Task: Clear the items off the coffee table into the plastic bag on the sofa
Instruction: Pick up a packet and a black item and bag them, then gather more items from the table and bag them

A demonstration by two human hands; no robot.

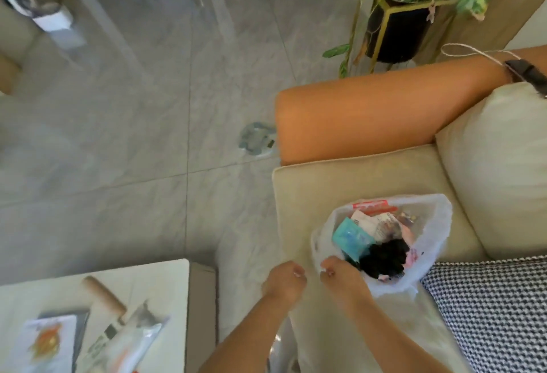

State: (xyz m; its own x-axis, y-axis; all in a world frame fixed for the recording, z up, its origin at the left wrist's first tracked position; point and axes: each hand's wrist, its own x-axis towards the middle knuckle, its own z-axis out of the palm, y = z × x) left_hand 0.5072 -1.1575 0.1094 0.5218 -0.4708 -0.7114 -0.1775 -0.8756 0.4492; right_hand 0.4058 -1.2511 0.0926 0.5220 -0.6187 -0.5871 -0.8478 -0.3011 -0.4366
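Plastic bag (432, 242) sits open on the cream sofa (340, 183), just beside a checked cushion (491, 313), and we can see a teal packet (349, 236), something black (384, 257) and some paper wrappers inside it. Our right hand (340, 276) has its fingers curled on the bag's near rim, pinching the plastic. Our left hand (282, 281) hangs just beside it over the sofa edge with fingers curled; we cannot tell whether it holds any of the bag. On the white coffee table (165, 278) at lower left lie a tool with a wooden handle (103, 298), a clear packet (130, 343) and a printed sheet (47, 340), all blurred
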